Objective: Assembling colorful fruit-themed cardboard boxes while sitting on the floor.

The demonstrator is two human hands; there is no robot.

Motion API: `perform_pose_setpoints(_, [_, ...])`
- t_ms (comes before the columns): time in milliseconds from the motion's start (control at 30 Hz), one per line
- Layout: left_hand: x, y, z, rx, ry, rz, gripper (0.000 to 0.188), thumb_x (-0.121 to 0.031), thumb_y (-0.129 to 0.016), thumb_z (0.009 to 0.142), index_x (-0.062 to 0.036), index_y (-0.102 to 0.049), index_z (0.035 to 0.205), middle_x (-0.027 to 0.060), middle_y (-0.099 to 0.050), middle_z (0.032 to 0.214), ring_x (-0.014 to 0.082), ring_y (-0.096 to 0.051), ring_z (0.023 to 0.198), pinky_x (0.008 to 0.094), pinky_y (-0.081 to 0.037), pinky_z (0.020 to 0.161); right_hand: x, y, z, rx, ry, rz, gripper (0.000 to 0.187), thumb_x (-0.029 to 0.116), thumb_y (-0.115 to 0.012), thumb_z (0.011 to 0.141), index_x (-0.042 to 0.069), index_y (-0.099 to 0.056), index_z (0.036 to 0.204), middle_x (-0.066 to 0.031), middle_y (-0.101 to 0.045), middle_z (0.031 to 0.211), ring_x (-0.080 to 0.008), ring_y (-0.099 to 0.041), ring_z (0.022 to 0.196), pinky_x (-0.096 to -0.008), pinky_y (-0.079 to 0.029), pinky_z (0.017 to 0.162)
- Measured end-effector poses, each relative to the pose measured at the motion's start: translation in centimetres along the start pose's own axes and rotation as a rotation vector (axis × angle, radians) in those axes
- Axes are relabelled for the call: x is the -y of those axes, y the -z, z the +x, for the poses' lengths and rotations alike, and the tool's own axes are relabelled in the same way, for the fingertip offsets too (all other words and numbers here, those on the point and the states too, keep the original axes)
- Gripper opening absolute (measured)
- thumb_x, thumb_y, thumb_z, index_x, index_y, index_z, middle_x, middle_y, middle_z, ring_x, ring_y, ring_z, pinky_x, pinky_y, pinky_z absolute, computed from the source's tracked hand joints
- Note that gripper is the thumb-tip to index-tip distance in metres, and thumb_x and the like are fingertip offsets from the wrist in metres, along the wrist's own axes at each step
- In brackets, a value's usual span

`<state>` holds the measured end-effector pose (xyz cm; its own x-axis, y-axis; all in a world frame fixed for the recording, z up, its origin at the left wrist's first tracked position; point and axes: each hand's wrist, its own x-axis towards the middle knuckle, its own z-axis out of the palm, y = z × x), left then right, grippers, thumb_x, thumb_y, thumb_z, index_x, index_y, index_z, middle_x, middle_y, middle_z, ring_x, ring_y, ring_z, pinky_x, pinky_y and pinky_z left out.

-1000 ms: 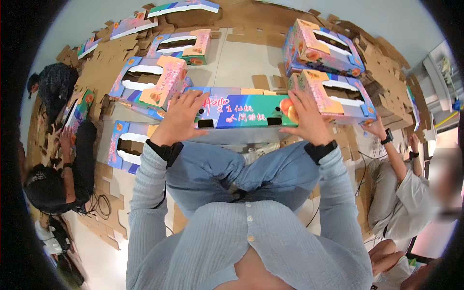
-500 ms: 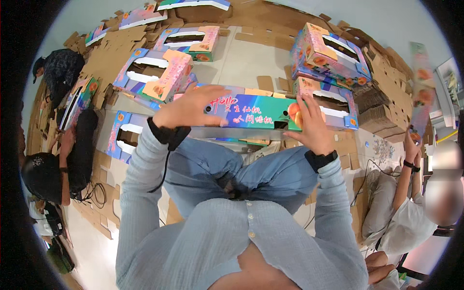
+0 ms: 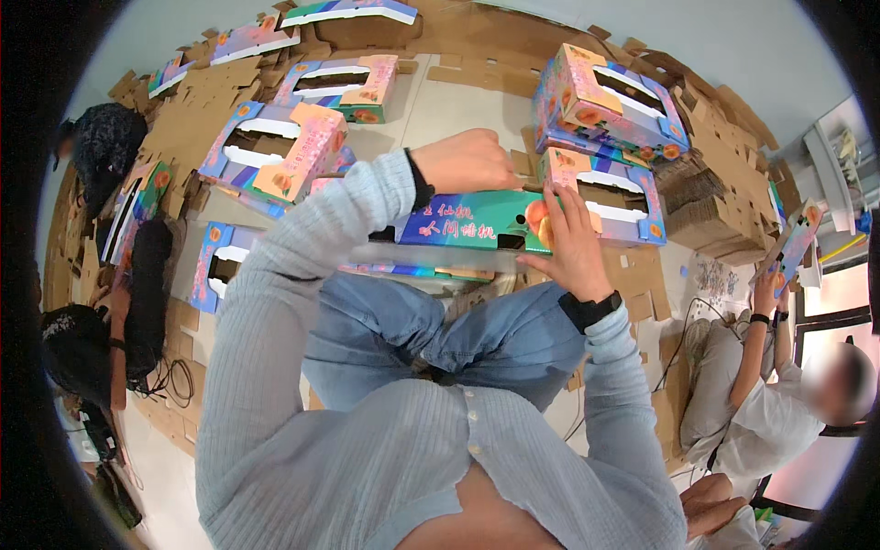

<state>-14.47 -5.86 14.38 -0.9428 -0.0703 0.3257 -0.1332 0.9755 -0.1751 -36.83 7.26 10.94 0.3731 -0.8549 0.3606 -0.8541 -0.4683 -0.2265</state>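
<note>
A long printed carton (image 3: 458,231) in purple, blue and green, with peach pictures, lies across in front of my knees. My right hand (image 3: 572,240) grips its right end, fingers spread over the top and the thumb at the near edge. My left hand (image 3: 469,167) is curled over the far edge, near the middle. Its fingertips are turned away, so what they pinch is hidden. The left forearm covers the carton's left part. Below the carton, another printed cardboard edge (image 3: 426,271) shows above my lap.
Printed peach cartons with handle openings stand at left (image 3: 275,151) and right (image 3: 610,101). Brown flattened cardboard (image 3: 215,101) covers the floor at far left, and a stack (image 3: 724,206) stands at right. A person (image 3: 770,394) at right holds a printed piece; others sit at left.
My left hand has moved from the carton's left top face rightward to its far edge and curled. My right hand stays on the right end. The person at right has lowered a long printed piece.
</note>
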Motion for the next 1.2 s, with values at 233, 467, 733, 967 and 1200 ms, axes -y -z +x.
perform_pose_setpoints(233, [0.5,-2.0,1.6,0.058,-0.220,0.391,0.005,-0.016,-0.058,0.071,-0.0123,-0.060,0.069,0.0021,-0.057,0.069,0.0195,-0.060,0.070,0.0315,-0.045,0.065,-0.6,-0.6,0.1,0.002,0.001,-0.028,0.100,0.033,-0.086,0.058,0.000,-0.037,0.139,-0.0202,-0.040,0.139,-0.0395,-0.034,0.132,-0.0461,-0.031,0.110])
perform_pose_setpoints(467, [0.6,-2.0,1.9,0.051,-0.349,0.435,0.005,-0.015,-0.062,0.067,-0.0114,-0.063,0.063,0.0017,-0.062,0.071,0.0198,-0.062,0.069,0.0313,-0.046,0.065,-0.2,-0.4,-0.2,0.036,0.012,-0.035,0.096,0.033,-0.084,0.063,0.001,-0.036,0.140,-0.0214,-0.037,0.141,-0.0388,-0.034,0.133,-0.0443,-0.033,0.110])
perform_pose_setpoints(733, [1.0,-2.1,0.8,0.096,-0.225,0.320,0.011,-0.014,-0.063,0.065,-0.0098,-0.063,0.054,0.0053,-0.061,0.060,0.0234,-0.062,0.065,0.0336,-0.048,0.066,0.6,0.2,0.2,0.079,-0.023,-0.063,0.100,0.039,-0.084,0.062,-0.001,-0.034,0.140,-0.0211,-0.037,0.140,-0.0371,-0.033,0.134,-0.0478,-0.032,0.110])
perform_pose_setpoints(967, [-0.6,-0.4,1.1,0.056,-0.071,0.151,0.014,-0.017,-0.062,0.066,-0.0089,-0.062,0.055,0.0074,-0.062,0.062,0.0261,-0.062,0.062,0.0363,-0.049,0.062,1.3,1.2,2.1,0.205,0.089,-0.163,0.111,0.062,-0.077,0.059,-0.003,-0.034,0.138,-0.0176,-0.039,0.137,-0.0332,-0.036,0.131,-0.0551,-0.024,0.109])
perform_pose_setpoints(1200, [-2.6,4.7,-7.0,0.008,0.452,-0.244,0.037,-0.020,-0.061,0.084,-0.0041,-0.061,0.117,0.0173,-0.065,0.109,0.0337,-0.060,0.103,0.0406,-0.043,0.094,1.2,0.6,3.0,0.208,0.146,-0.126,0.100,0.053,-0.080,0.060,0.007,-0.039,0.139,-0.0149,-0.047,0.120,-0.0324,-0.044,0.116,-0.0503,-0.031,0.100])
